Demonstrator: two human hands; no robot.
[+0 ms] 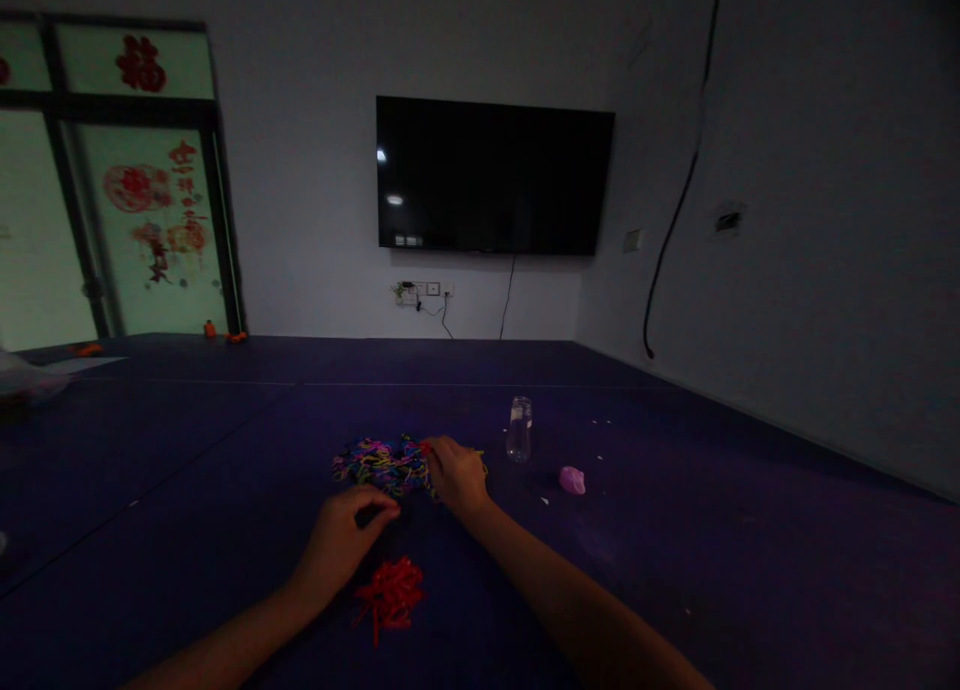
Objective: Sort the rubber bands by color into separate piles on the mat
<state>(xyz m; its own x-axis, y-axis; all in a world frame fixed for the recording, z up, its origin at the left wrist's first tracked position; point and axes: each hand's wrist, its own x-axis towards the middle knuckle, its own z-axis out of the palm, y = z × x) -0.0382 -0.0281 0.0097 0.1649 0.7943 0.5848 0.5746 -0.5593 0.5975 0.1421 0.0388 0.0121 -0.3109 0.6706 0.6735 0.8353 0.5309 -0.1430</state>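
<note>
A loose pile of multicoloured thin bands (379, 462), like small hair ties, lies on the dark blue-purple surface. At the right side of that pile, my right hand (456, 473) has its fingers closed on a red band (426, 449). My left hand (346, 532) is just in front of the pile, with thumb and forefinger tips pinched together; whatever may be between them is too small to make out. Closer to me, between my forearms, is a separate heap of red bands (392, 595).
A clear bottle (519, 430) stands upright right of the pile, with a pink lump-shaped object (571, 480) beyond it to the right. Small white scraps dot the surface (675, 550). A whitish bag (30, 375) lies far left. A television (495, 175) hangs on the wall ahead.
</note>
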